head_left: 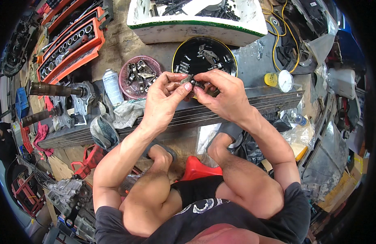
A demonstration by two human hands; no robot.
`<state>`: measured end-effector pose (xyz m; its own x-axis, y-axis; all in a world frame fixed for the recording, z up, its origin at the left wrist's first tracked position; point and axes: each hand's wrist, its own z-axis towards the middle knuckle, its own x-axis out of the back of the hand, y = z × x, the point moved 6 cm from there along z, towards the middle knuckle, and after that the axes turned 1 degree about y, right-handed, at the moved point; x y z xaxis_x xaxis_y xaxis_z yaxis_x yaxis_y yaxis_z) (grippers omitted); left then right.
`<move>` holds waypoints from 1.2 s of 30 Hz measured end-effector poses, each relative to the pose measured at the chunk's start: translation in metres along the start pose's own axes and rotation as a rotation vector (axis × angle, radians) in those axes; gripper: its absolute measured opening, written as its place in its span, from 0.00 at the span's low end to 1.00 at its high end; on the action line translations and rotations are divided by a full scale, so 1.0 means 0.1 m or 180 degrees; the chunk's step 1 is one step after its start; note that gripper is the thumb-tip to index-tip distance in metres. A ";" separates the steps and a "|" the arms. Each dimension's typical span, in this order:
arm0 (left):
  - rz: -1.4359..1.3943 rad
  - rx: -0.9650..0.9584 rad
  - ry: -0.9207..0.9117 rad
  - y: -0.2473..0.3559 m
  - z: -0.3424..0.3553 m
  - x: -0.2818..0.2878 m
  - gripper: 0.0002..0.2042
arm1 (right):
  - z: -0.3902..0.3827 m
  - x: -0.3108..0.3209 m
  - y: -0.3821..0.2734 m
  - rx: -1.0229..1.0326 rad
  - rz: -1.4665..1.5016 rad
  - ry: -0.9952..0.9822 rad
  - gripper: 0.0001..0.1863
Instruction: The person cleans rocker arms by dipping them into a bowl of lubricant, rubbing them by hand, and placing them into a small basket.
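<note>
My two hands meet over the near edge of a black bowl (pixel 190 48) with a yellow rim. In my left hand (pixel 162 99), thumb and fingers pinch a small metal rocker arm (pixel 186 79). My right hand (pixel 225 92) grips a small dark cylindrical metal part (pixel 198 84) close against it; the fingers partly hide both pieces. Inside the bowl lie more rocker arms (pixel 208 53) and several small shiny cylinders (pixel 182 67). To the left, a pink plastic basket (pixel 122 80) holds several similar metal rocker arms (pixel 145 75).
Behind the bowl stands a white foam box (pixel 196 30) of dark bolts. A spray can (pixel 113 86) and grey rags (pixel 118 116) are left of my hands. Orange socket trays (pixel 72 51) lie farther left. A yellow cup (pixel 271 79) and white-lidded cup (pixel 285 80) stand right.
</note>
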<state>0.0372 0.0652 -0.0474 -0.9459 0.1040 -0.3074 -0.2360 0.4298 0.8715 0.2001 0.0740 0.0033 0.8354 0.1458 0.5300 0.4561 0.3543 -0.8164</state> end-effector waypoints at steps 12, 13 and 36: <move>-0.0217 -0.0035 0.0038 0.01 0.02 0.01 0.14 | 0.05 0.06 -0.03 0.0077 -0.0030 0.0222 0.15; -0.0293 -0.0026 0.0049 0.01 0.02 0.01 0.14 | 0.04 0.07 -0.03 0.0144 -0.0095 0.0270 0.15; -0.0576 -0.0086 -0.0129 -0.02 0.02 -0.05 0.15 | 0.00 0.05 0.02 -0.0233 0.0289 0.0469 0.13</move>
<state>0.0431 0.0657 -0.0478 -0.8778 0.0635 -0.4749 -0.4080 0.4206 0.8103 0.2048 0.0756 0.0039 0.9076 0.0353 0.4184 0.3934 0.2768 -0.8767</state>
